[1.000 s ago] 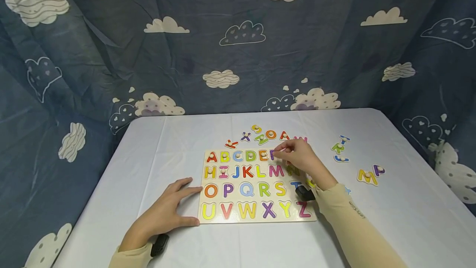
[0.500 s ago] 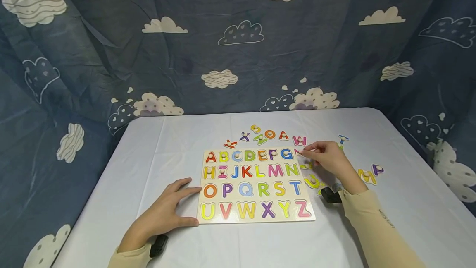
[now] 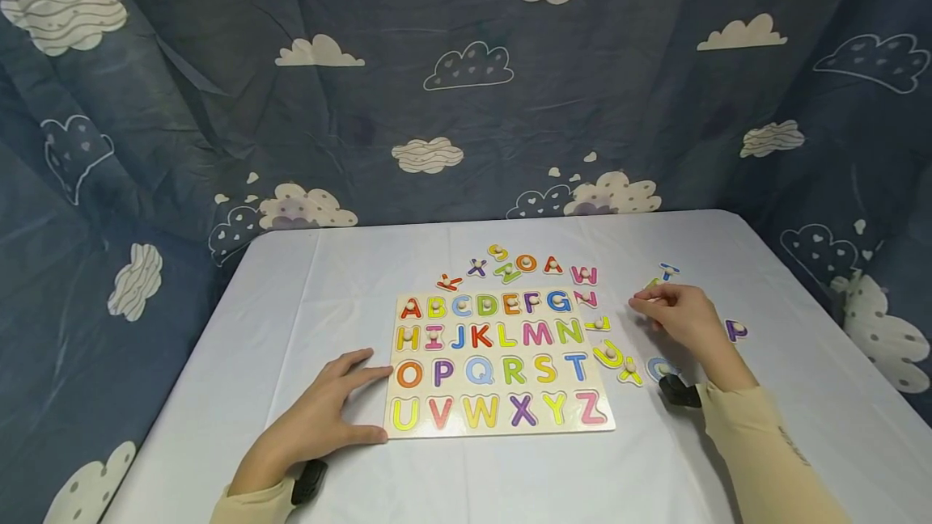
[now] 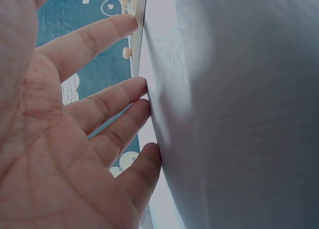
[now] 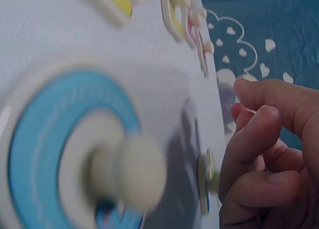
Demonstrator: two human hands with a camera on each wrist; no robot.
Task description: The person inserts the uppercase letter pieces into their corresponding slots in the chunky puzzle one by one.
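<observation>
A wooden alphabet puzzle board point(image 3: 393, 395) lies mid-table with coloured letters in its slots. My left hand point(image 3: 320, 419) rests flat on the cloth, and its fingertips point(image 4: 130, 23) touch the board's left edge. My right hand point(image 3: 677, 315) hovers right of the board with loosely curled fingers, and I see nothing in them. Its fingertips are beside a green letter point(image 3: 653, 285) and below a blue T point(image 3: 668, 270). In the right wrist view a small knobbed piece point(image 5: 205, 178) stands just beside the curled fingers point(image 5: 259, 139).
Loose letters lie behind the board: a red K point(image 3: 449, 282), an orange O point(image 3: 526, 263) and a pink W point(image 3: 584, 274). A yellow J point(image 3: 607, 356), a blue ring letter point(image 3: 661, 366) and a purple P point(image 3: 735, 330) lie to the right. Cloud-print cloth walls the table.
My right hand left the board's top row and moved right to the loose letters. A blue G now sits in the top row. The left hand stayed put.
</observation>
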